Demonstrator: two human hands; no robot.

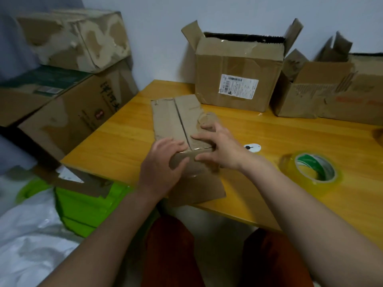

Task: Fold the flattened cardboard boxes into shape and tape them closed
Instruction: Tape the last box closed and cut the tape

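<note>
A small brown cardboard box (176,119) lies on the yellow wooden table (269,137), its two top flaps meeting along a dark seam. My left hand (163,162) grips its near end, fingers on top and thumb against the front face. My right hand (217,148) holds the near right corner, fingers spread over the right flap, thumb on the front. A loose flap (196,191) hangs over the table's front edge below my hands. A roll of clear tape (315,170) with a green and white core lies flat to the right.
An open box with a shipping label (238,75) and a torn open box (331,92) stand at the back of the table. Stacked large boxes (72,79) rise at the left. A round white sticker (251,147) lies near my right hand. Green packaging (83,204) lies below left.
</note>
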